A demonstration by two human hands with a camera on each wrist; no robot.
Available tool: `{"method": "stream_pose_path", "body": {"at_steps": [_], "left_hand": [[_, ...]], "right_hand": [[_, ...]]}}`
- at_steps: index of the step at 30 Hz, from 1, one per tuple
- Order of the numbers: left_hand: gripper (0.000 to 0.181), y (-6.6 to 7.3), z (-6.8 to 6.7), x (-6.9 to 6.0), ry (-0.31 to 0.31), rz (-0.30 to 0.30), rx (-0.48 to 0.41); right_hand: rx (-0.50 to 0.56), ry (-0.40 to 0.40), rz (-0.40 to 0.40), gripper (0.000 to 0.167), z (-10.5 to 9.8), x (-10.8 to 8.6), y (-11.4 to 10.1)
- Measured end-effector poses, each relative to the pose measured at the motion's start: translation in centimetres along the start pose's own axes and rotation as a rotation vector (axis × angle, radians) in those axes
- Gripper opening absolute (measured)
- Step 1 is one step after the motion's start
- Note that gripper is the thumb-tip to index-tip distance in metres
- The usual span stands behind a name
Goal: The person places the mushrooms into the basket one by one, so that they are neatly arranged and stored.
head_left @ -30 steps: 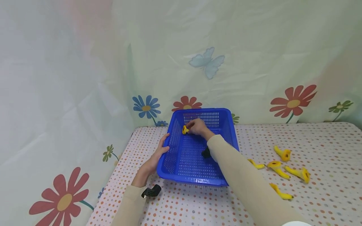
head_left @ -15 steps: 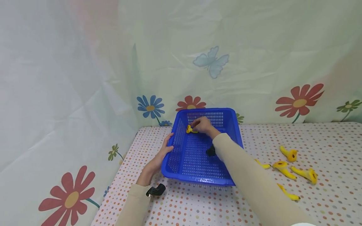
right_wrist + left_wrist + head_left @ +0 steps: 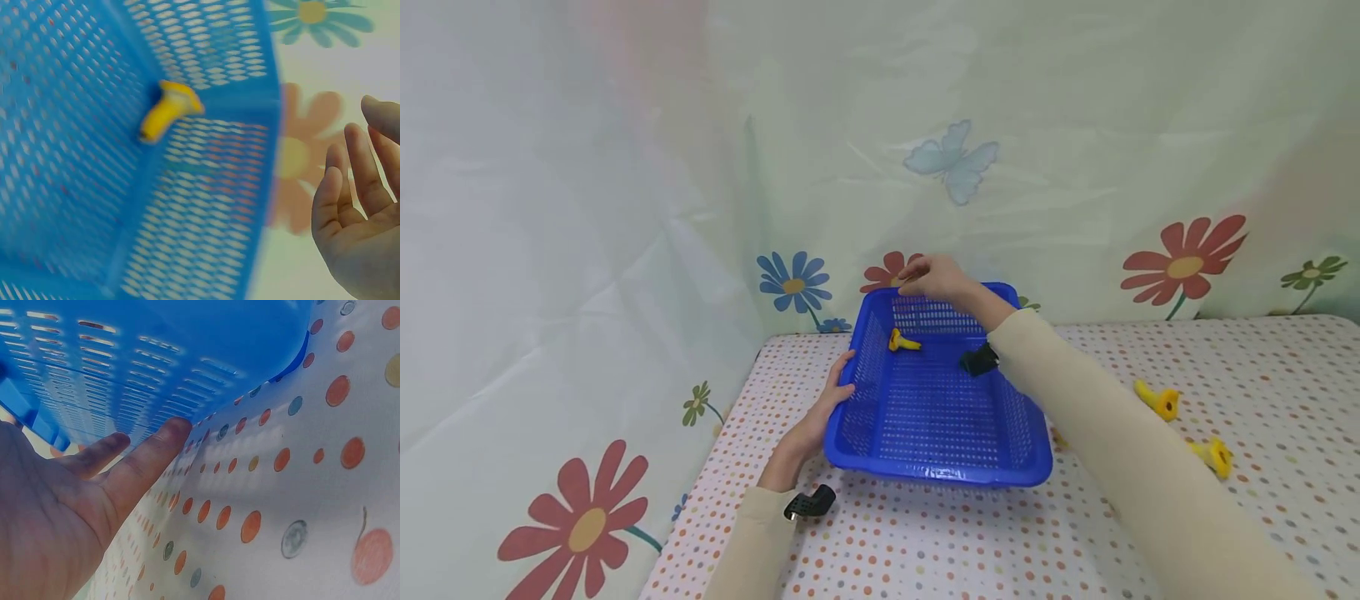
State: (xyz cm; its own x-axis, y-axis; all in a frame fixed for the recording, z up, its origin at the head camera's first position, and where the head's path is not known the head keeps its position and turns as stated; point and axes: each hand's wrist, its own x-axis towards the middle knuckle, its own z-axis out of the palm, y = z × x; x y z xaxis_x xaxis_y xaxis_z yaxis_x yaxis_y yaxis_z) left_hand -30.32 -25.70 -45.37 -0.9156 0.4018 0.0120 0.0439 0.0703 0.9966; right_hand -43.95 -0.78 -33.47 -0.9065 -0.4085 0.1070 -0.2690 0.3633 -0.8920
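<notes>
A blue plastic basket (image 3: 936,475) with perforated walls stands on the table. My left hand (image 3: 808,425) grips its left side, thumb at the rim; in the left wrist view some fingers (image 3: 150,450) lie against the outer wall. One yellow funnel-shaped mushroom (image 3: 905,342), like a chanterelle, lies inside near the basket's back left corner. My right hand (image 3: 936,279) is above the back rim with its fingers loosely bent and holding nothing. In the right wrist view that hand (image 3: 362,225) is outside the basket, apart from the mushroom (image 3: 169,111).
More yellow mushrooms (image 3: 1157,402) lie on the dotted tablecloth (image 3: 880,558) to the right, partly hidden by my right sleeve (image 3: 1120,425). A patterned cloth wall (image 3: 1060,167) rises close behind the basket. Black cameras (image 3: 810,502) sit on both wrists.
My right hand has let go of the mushroom, which now lies in the basket. That hand has risen up and back over the rear rim. The left hand stays at the basket's side.
</notes>
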Motion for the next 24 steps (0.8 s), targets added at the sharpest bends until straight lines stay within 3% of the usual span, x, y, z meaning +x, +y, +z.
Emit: {"method": "stream_pose_path", "body": {"at_steps": [6,11,18,24], "left_hand": [[0.059,0.2,-0.9,0.4,0.016,0.016,-0.013],[0.059,0.2,-1.7,0.0,0.028,0.012,-0.03],[0.06,0.2,-2.5,-0.7,0.045,0.013,-0.042],[0.059,0.2,-2.6,-0.6,0.066,-0.003,-0.034]], "right_hand": [[-0.032,-0.035,-0.093,0.028,-4.1,-2.2,-4.2],[-0.141,-0.043,-0.136,0.029,-6.4,-5.0,-6.2],[-0.258,-0.035,-0.163,0.026,-8.8,-9.4,-6.2],[-0.312,-0.037,-0.106,0.025,-10.6,-13.1,-4.7]]}}
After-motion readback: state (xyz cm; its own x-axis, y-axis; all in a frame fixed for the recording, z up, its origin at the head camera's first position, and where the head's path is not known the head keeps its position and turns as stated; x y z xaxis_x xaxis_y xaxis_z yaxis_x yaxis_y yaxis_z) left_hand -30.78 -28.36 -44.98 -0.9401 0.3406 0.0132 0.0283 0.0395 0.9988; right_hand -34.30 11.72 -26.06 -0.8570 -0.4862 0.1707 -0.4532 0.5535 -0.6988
